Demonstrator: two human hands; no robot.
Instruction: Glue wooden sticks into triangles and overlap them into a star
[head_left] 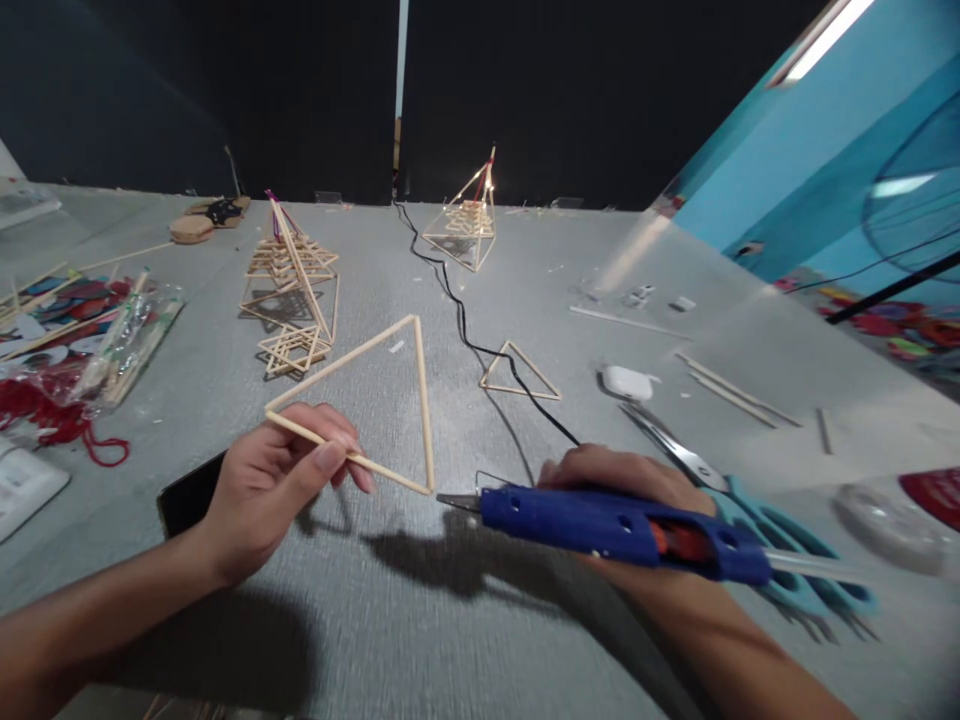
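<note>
- A large triangle of thin pale wooden sticks (390, 390) is being held flat on the grey textured tabletop (420, 620), in the near middle of the surface, just in front of the person.
- Its near side is being pinched by the left hand (274, 490); the thumb and fingers are closed on the stick close to the triangle's left corner.
- A blue hot glue gun with an orange trigger (615, 522) is being gripped by the right hand (622, 480), whose fingers are wrapped around the body; whether the trigger is being pressed cannot be told.
- The metal nozzle (456, 501) is being brought just beside the triangle's near right corner, where two sticks are meeting.
- Judged from this, the joint is being glued, and it is best done with a small bead placed exactly on the meeting point while the frame is kept pressed flat and still.
- The left fingers are being kept well clear of the nozzle, which seems wise, since hot glue could burn or string across the sticks.
- The black power cable (480, 345) is trailing across the table behind the triangle, so snagging the frame should be guarded against.
- Teal-handled scissors (750, 510) are lying under the gun, and a smaller stick triangle (520, 372) is resting farther back.
</note>
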